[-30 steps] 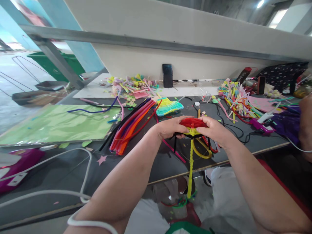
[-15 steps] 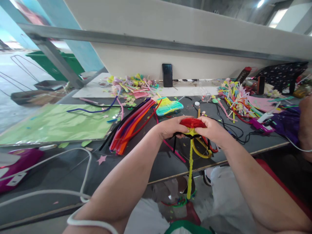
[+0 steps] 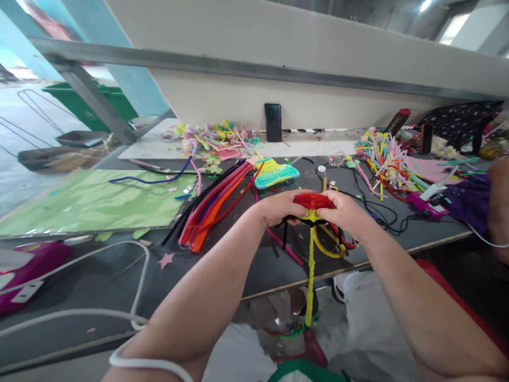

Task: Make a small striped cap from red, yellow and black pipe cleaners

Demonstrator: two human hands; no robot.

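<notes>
Between my hands, over the front of the dark table, is a pipe-cleaner piece (image 3: pixel 314 201) with a red top, a yellow middle and a black lower edge. My left hand (image 3: pixel 281 208) grips its left side and my right hand (image 3: pixel 342 210) its right side, both thumbs pressing near the yellow middle. A long yellow fuzzy stem (image 3: pixel 310 276) hangs from it past the table edge. Behind and below my right hand, a yellow loop (image 3: pixel 331 246) lies on the table. The fingers under the piece are mostly hidden.
A bundle of coloured pipe cleaners (image 3: pixel 214 207) lies left of my hands, beside a green sheet (image 3: pixel 95 201). A yellow-and-turquoise piece (image 3: pixel 274 174) sits behind. A purple glue gun (image 3: pixel 32 270) with a white cord is at left, another glue gun (image 3: pixel 429 204) at right, near a person's arm (image 3: pixel 499 201).
</notes>
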